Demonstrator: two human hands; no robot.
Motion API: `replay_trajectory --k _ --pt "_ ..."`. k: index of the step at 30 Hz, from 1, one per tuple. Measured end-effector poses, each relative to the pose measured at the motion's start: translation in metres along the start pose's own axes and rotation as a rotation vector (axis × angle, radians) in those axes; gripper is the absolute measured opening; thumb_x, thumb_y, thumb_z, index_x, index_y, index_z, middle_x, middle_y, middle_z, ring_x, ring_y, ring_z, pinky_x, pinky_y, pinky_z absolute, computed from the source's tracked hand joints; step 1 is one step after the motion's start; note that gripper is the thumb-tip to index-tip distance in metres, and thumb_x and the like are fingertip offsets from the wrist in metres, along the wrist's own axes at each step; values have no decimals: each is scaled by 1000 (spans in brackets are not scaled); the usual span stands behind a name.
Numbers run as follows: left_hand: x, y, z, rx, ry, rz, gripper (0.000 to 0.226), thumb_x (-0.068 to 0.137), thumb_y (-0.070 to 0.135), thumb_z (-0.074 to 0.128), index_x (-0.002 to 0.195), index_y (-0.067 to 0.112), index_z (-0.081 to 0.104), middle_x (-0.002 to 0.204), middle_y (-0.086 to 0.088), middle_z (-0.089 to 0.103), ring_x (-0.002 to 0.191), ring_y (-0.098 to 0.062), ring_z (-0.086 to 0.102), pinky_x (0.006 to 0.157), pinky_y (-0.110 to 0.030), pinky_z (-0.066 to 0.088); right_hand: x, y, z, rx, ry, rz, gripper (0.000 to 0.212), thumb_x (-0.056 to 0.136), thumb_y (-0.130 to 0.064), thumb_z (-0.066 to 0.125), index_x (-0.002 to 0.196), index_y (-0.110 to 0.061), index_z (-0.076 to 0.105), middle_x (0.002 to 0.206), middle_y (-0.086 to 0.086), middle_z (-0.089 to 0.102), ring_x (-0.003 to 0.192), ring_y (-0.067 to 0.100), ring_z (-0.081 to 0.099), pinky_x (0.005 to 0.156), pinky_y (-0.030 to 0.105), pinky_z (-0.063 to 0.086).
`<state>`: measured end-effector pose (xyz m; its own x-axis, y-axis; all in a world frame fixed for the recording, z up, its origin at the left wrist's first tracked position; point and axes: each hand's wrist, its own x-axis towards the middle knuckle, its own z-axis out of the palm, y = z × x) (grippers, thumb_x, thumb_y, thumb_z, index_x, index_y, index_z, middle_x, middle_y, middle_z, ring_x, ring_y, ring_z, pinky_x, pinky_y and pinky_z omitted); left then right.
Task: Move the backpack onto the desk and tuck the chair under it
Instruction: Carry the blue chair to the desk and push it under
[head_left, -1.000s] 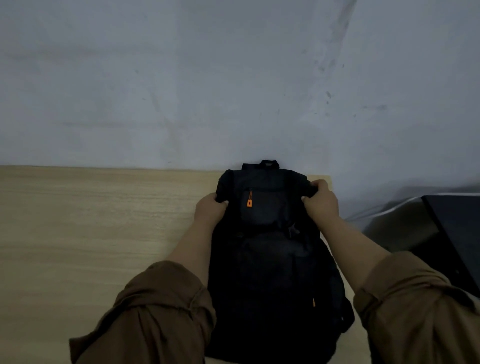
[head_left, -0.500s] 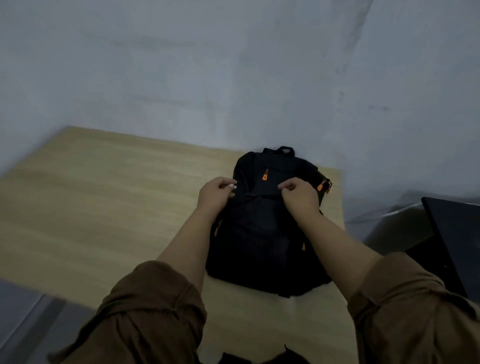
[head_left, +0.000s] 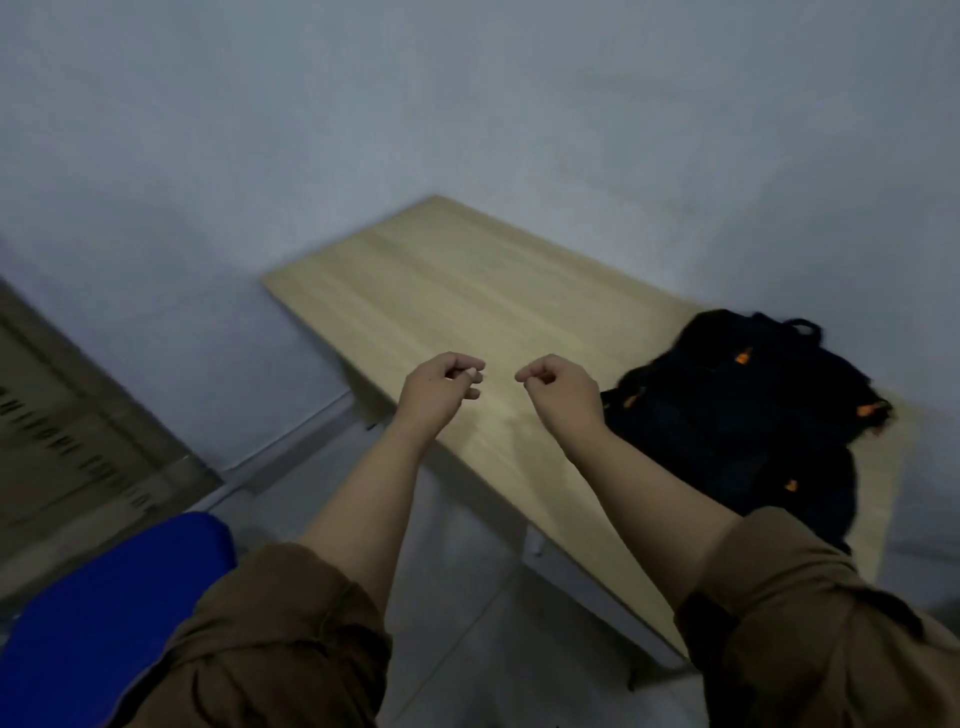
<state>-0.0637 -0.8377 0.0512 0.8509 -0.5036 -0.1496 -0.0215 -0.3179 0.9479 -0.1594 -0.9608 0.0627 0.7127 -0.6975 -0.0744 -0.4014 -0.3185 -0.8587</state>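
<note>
A black backpack (head_left: 737, 415) with orange zipper tabs lies flat on the right end of the light wooden desk (head_left: 457, 306). My left hand (head_left: 441, 389) and my right hand (head_left: 558, 395) hover side by side over the desk's front edge, left of the backpack, fingers curled in and holding nothing. A blue chair (head_left: 98, 608) shows at the lower left, out on the floor in front of the desk; my left sleeve covers part of it.
Grey walls meet behind the desk's far corner. A dull door or panel with a vent grille (head_left: 67, 431) stands at the left. Light floor tiles (head_left: 467, 649) lie between the chair and the desk.
Both hands let go of the backpack and drew back to the left. The view swung left, so the backpack now sits at the right and the blue chair has come into sight.
</note>
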Motion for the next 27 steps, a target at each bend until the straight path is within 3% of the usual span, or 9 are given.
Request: replay_trajectory --k 7,10,13,15,17,19,22,24,27 --pt "-76 -52 -160 -15 245 -62 26 95 4 47 112 0 66 98 -11 68 68 -9 61 49 -2 43 -69 -77 143 -21 -240 -166 24 81 -9 53 85 -21 74 94 3 74 85 18 63 73 26 44" --pt "-114 -81 -234 -8 338 -100 25 95 6 48 111 5 67 103 -10 69 70 -9 62 53 -5 47 -113 -110 205 -15 -314 -218 22 83 -11 53 83 -23 72 91 0 72 84 16 62 71 25 43" --pt "-153 -107 -299 -18 422 -134 23 95 6 48 107 11 68 105 -12 70 73 -11 63 68 -21 51 -156 -135 263 25 -379 -244 22 85 -10 53 85 -19 73 92 0 72 85 17 63 75 28 48" --pt "-182 -122 -340 -34 493 -156 24 95 4 47 106 9 67 104 -13 69 74 -11 63 65 -18 52 -186 -153 302 39 -440 -271 22 86 -10 53 88 -16 73 94 1 72 87 18 64 79 32 51" --pt "-211 -134 -377 -34 561 -170 25 96 5 47 111 4 67 104 -11 69 75 -10 62 55 -9 49 -215 -170 339 60 -510 -293 21 88 -10 52 89 -17 73 94 0 72 85 18 63 71 29 51" --pt "-240 -145 -410 -31 627 -197 26 97 8 47 115 6 66 106 -7 69 76 -7 62 59 -12 48 -244 -185 373 63 -582 -306 22 89 -11 51 90 -18 72 93 -2 70 79 16 61 61 24 48" --pt "-276 -166 -453 -41 732 -229 26 97 11 47 114 11 66 109 -2 70 80 -6 65 69 -19 50 -282 -206 413 54 -680 -348 21 91 -13 51 91 -19 71 92 -5 67 80 13 59 65 27 49" --pt "-297 -181 -480 -37 799 -243 25 97 12 48 114 12 66 109 -3 70 87 -10 67 75 -23 53 -302 -220 441 48 -750 -393 20 91 -13 51 93 -18 71 90 -6 65 80 11 57 61 22 45" --pt "-321 -202 -519 -13 871 -265 24 97 13 49 111 13 68 107 -5 71 94 -16 68 74 -21 51 -326 -242 479 25 -821 -442 20 91 -14 52 93 -17 71 90 -6 64 83 11 57 65 24 43"
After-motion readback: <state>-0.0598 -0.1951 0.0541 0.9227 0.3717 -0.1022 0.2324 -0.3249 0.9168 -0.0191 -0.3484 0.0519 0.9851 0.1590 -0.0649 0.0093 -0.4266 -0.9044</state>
